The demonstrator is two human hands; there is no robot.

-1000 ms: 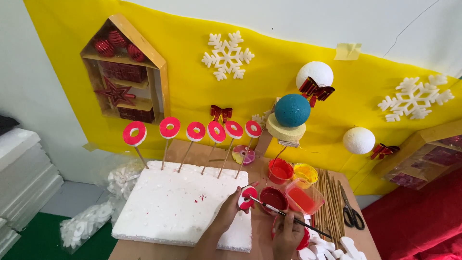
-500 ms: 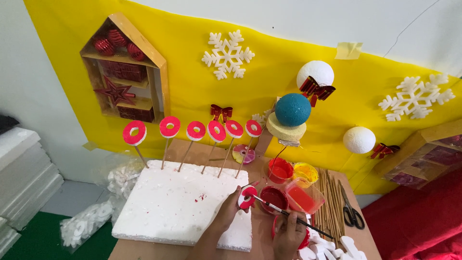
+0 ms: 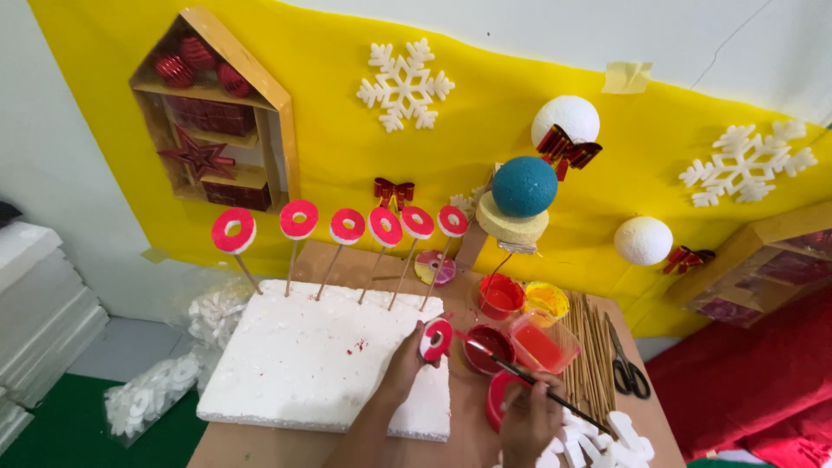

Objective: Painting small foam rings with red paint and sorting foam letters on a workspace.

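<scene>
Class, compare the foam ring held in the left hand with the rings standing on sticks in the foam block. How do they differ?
The held ring is pinched in the left hand; the six standing rings are raised on sticks planted in the foam block. The held ring shows white patches; the standing rings' faces are fully red. All are ring-shaped.

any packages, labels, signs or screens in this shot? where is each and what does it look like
No signs or screens.
Clear plastic bag: on the floor left of the table, full of small white foam rings.
Clear plastic tub: on the table right of the foam slab, squarish, red paint inside.
Strip of tape: on the yellow backdrop, upper right, pale yellow, blank as far as I can tell.
</scene>
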